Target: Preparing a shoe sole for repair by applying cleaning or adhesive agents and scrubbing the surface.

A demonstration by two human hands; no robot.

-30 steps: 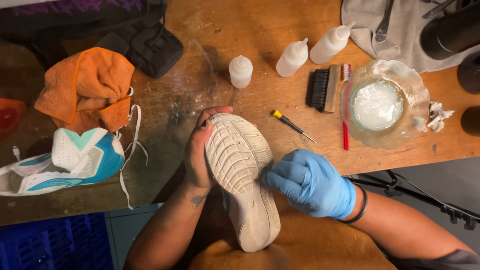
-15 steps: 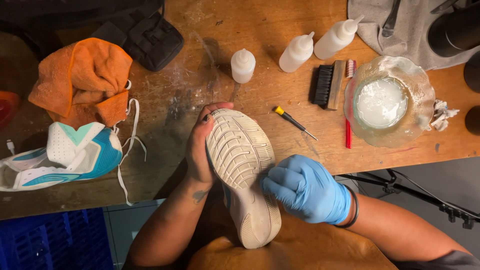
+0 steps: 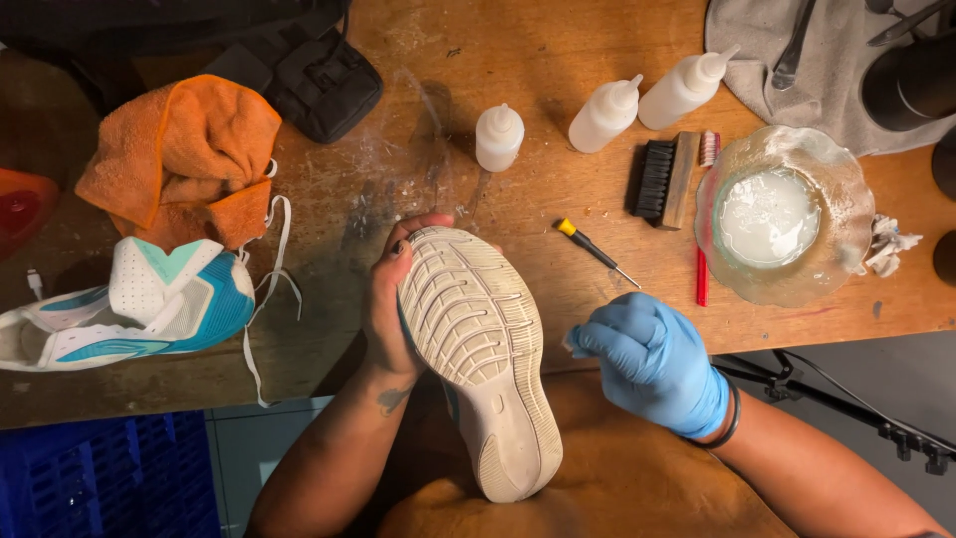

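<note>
Left hand (image 3: pixel 388 314) gripping upturned shoe (image 3: pixel 478 349) at table's (image 3: pixel 518 60) front edge, gloved right hand (image 3: pixel 652 359) closed beside it, screwdriver (image 3: pixel 596 251), brush (image 3: pixel 665 179), bowl (image 3: pixel 782 214) behind

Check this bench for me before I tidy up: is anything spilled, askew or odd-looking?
Pale dried smears mark the wooden table near the small bottle. Two squeeze bottles lie tipped over. The teal-and-white sneaker lies on its side, laces trailing off the edge. Nothing looks broken.

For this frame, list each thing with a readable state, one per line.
Shoe: sole up, gripped by left hand.
Right hand: gloved, off the sole.
Second shoe: on its side, laces loose.
Squeeze bottles: capped.
Glass bowl: holds white liquid.
Orange cloth: crumpled.
</note>
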